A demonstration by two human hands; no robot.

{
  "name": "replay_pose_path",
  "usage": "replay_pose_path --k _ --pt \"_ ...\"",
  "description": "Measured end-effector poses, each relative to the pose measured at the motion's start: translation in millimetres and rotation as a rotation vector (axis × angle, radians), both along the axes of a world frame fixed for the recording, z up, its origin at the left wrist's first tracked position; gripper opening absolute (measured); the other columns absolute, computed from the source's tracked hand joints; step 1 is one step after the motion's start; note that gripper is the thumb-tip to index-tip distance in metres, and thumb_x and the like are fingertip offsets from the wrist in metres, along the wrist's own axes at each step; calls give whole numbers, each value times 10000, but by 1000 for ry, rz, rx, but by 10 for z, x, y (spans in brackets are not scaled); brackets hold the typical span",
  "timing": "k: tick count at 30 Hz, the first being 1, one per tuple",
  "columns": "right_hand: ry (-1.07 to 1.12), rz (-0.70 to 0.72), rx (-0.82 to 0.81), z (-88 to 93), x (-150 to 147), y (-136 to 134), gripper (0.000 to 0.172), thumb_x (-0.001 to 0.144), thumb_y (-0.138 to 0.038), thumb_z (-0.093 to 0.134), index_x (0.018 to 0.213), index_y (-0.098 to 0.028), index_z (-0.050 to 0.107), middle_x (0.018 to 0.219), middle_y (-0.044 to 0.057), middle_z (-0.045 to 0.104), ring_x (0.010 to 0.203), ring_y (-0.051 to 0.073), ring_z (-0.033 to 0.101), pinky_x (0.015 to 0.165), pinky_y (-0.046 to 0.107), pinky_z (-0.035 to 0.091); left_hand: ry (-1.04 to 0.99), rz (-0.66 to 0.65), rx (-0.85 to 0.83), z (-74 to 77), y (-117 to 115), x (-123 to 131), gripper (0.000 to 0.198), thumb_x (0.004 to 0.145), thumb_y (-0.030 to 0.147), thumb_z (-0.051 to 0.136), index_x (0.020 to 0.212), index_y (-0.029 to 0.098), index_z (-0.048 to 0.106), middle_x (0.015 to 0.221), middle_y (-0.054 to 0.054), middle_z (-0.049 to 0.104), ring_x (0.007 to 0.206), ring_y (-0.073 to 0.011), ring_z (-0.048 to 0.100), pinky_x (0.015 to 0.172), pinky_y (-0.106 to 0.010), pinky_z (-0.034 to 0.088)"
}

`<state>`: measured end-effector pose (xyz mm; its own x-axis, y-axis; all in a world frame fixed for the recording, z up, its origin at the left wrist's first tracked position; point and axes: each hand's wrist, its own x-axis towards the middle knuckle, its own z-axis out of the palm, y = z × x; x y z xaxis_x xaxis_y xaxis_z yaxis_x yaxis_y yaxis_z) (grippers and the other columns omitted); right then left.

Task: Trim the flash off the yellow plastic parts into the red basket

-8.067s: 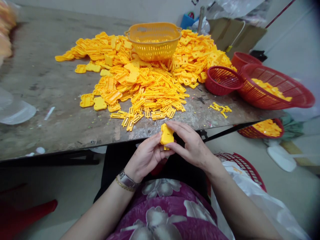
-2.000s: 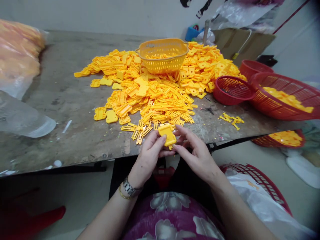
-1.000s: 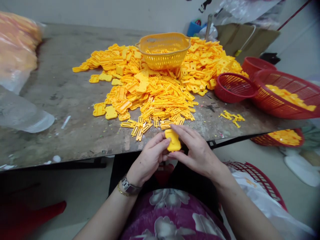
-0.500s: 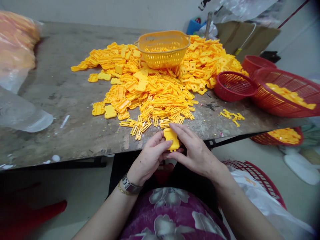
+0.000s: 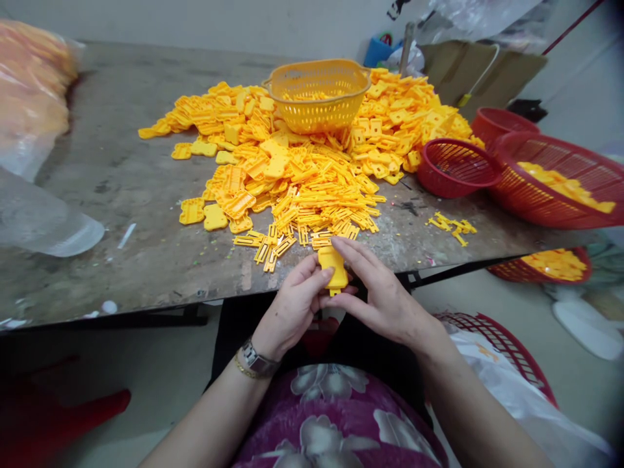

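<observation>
While we are looking down at the table [image 5: 156, 263], our two hands are coming together around one yellow plastic piece [image 5: 331, 257], which is appearing over the near table edge, in front of our body. Our left hand [image 5: 287, 309] is gripping this piece firmly, and its thumb is lying across the face. Our right hand [image 5: 385, 292] is curving around the other side; its fingertips are reaching near the upper end and its thumb is lying near the lower end, where a small prong is pointing toward us. Whether this right hand is also pressing the piece, we are not able to tell.

Just beyond our hands, some slotted strips [image 5: 324, 208] are lying loose at the front of a big yellow heap [image 5: 409, 104]. On this heap, a yellow basket [image 5: 319, 117] is sitting and is holding more yellow pieces. To our right, a few thin yellow parts [image 5: 458, 227] are lying apart from the heap, near a small red basket [image 5: 453, 187]. Beside it, a large red basket [image 5: 550, 201] is carrying yellow pieces. At the far left, a clear bag [image 5: 29, 97] with orange contents is resting on the table. On our left wrist we are wearing a metal watch [image 5: 256, 361].
</observation>
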<state>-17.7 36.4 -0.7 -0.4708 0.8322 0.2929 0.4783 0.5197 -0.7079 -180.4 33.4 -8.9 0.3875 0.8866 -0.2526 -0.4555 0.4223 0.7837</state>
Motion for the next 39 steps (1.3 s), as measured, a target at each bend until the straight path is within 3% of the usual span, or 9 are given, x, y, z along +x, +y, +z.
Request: replay_pose_path --k 3,6,10,13,15,19,29,39 --pt "81 -53 -27 -29 12 8 572 881 -272 573 1413 -233 366 1414 76 451 1298 210 422 1084 380 369 80 -30 29 1 -18 -7 272 886 262 537 1152 205 539 1127 -55 603 926 -156 605 769 -264 522" --pt "154 -134 -90 -45 28 22 424 907 -253 531 1326 -226 478 1284 65 566 1144 180 547 944 312 469 200 -58 113 2 -27 -20 303 891 279 533 1189 231 524 1135 -45 598 936 -163 603 800 -285 511" --pt "191 -194 -120 -31 39 43 251 904 -271 546 1136 -208 616 1103 36 658 992 151 607 859 268 475 374 -108 273 13 -26 -34 267 910 292 496 1159 204 535 1031 -33 609 922 -160 586 833 -299 488" --pt "199 -191 -116 -12 33 54 189 893 -272 565 1046 -205 652 1000 21 677 922 144 616 814 263 472 597 -95 437 22 -31 -50 252 915 251 483 1154 194 539 1076 -35 611 983 -162 569 890 -292 444" --pt "206 -189 -109 -2 29 56 161 888 -263 571 1004 -201 664 957 16 679 894 143 616 803 266 469 680 -93 507 23 -38 -60 259 915 226 476 1166 196 535 1136 -36 601 1037 -162 555 934 -287 413" --pt "246 -212 -97 4 33 53 120 885 -251 573 938 -202 670 912 7 679 857 137 617 781 261 463 658 -121 508 5 -51 -64 289 918 256 473 1200 202 501 1151 -41 594 1027 -168 566 902 -287 437" --pt "353 -239 -158 3 29 29 104 887 -240 561 872 -193 653 853 2 659 803 131 606 745 253 458 740 -128 565 -10 -84 -56 241 927 319 452 1097 188 562 1025 -35 615 935 -173 577 850 -296 447" --pt "305 -184 -262 5 35 88 136 889 -299 561 922 -211 661 892 6 666 829 144 611 737 253 459 757 -176 545 47 -27 -124 233 936 289 431 1104 182 553 1019 -32 610 929 -163 572 833 -286 441"
